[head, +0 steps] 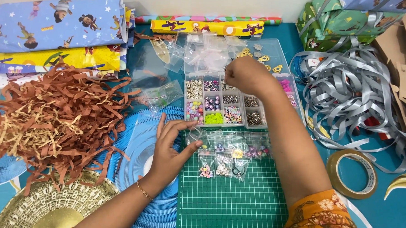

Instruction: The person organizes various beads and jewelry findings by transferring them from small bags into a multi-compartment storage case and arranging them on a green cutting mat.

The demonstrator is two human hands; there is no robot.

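Landmark: the clear bead organiser box (pixel 237 119), lying at the middle of the teal table (pixel 295 39).

The right hand (pixel 246 75) is over the box's far row of compartments, knuckles toward the camera, fingers curled down and drawn together. The fingertips are hidden behind the back of the hand, so it cannot be told whether they pinch a bead or merely touch the contents. The forearm crosses the box's right side and hides the compartments beneath it; a patterned orange sleeve (pixel 321 213) is cut off at the lower edge.

The left hand (pixel 170 146) is just near-left of the box, palm down, fingers spread loosely. Its thumb tip touches a small clear bag (pixel 195 137) at the box's near edge; nothing is gripped. A thin gold bracelet (pixel 143 190) sits on the wrist.

On the near side of the box, small clear packets of beads (pixel 229 160) lie on a green cutting mat (pixel 233 200); their contents are too small to tell apart. Beyond the box lie empty clear bags (pixel 205 53) and yellow charms (pixel 264 60) on the open lid, their shapes indistinct.

Left of the box: a heap of brown shredded paper (pixel 54 119), a blue pleated disc (pixel 137 152) partly under the left arm, and a gold woven mat (pixel 49 213) cut off at the corner. Right of the box: tangled silver ribbon (pixel 350 91) and a roll of brown tape (pixel 352 174). Rolls of printed wrapping paper (pixel 51 25) lie far-left.
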